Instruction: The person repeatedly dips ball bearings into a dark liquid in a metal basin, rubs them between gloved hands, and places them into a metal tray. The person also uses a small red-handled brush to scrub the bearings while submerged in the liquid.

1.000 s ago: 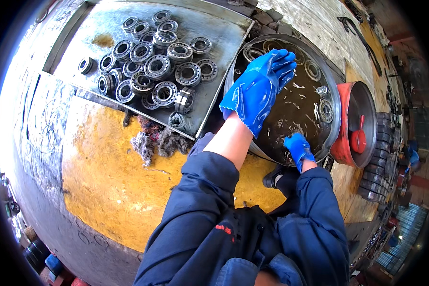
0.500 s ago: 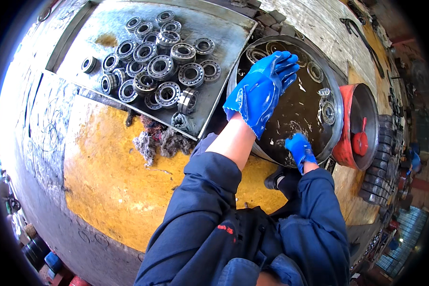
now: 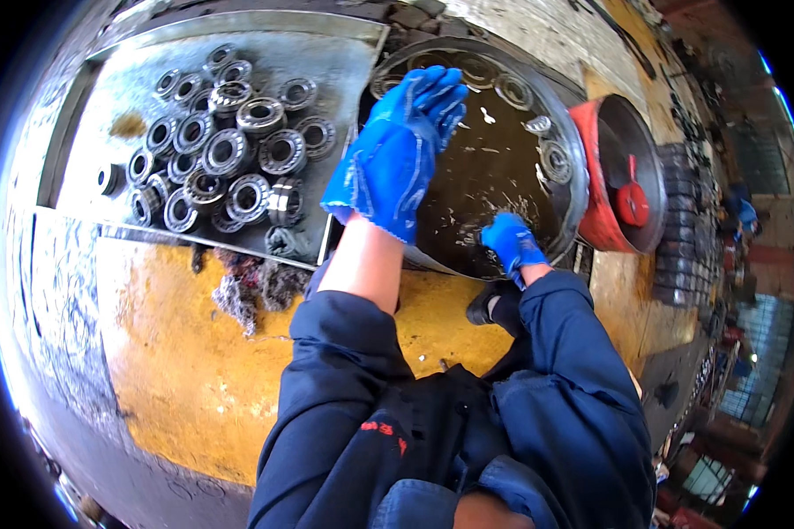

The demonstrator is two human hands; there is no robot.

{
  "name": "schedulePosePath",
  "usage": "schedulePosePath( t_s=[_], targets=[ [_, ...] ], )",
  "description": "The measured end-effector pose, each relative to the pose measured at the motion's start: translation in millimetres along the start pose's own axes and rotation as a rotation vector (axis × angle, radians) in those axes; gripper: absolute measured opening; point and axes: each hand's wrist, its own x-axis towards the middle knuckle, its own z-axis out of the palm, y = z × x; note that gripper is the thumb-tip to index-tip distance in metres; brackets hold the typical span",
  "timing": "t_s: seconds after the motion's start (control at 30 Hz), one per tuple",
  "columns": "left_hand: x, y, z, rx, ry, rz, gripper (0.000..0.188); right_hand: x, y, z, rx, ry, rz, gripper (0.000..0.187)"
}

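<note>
Both of my hands wear blue rubber gloves. My left hand is raised over the left side of a round metal tub of murky brown liquid. Its fingers are stretched out side by side, with nothing in them. At the tub's near right side, my right hand reaches down to the liquid, which is splashed and foamy around it. The fingertips are blurred and partly under the surface, so any held thing is hidden. Bearing rings show along the tub's wall, including a roller bearing at the right and a ring at the back.
To the left, a metal tray bears a cluster of roller bearings and a grey rag. Dirty fibre waste lies by its near edge. Right of the tub stands a red bucket with a red ladle-like tool inside.
The whole scene has shifted left and slightly up in view. My left hand stays stretched out over the tub; my right hand remains at the liquid, with splashes around it.
</note>
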Motion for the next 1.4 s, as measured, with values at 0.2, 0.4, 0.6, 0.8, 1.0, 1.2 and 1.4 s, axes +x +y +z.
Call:
schedulePosePath(
  t_s=[0.2,0.4,0.6,0.8,1.0,1.2,1.4],
  targets=[
    [12,-1,-1,-0.073,0.066,-0.126,0.039,-6,-37,-12,-0.692,-0.076,-0.416,0.020],
    [9,2,-3,-0.069,0.057,-0.124,0.043,-11,-8,-12,0.004,-0.012,-0.032,0.031],
    [7,1,-8,-0.032,0.010,-0.099,0.043,-3,-42,-11,-0.553,-0.095,-0.297,0.024],
    [5,7,-4,-0.057,0.042,-0.106,0.042,-10,-36,-27,-0.423,-0.061,-0.221,0.019],
    [5,9,3,-0.030,0.107,-0.109,0.042,-5,-19,-3,-0.228,0.008,-0.169,0.019],
    [7,-7,2,-0.049,-0.008,-0.059,0.036,8,-4,14,-0.609,0.167,-0.537,0.007],
    [-9,1,2,-0.017,-0.046,0.038,0.039,-13,-1,-6,0.084,-0.003,0.076,0.030]
  ],
)
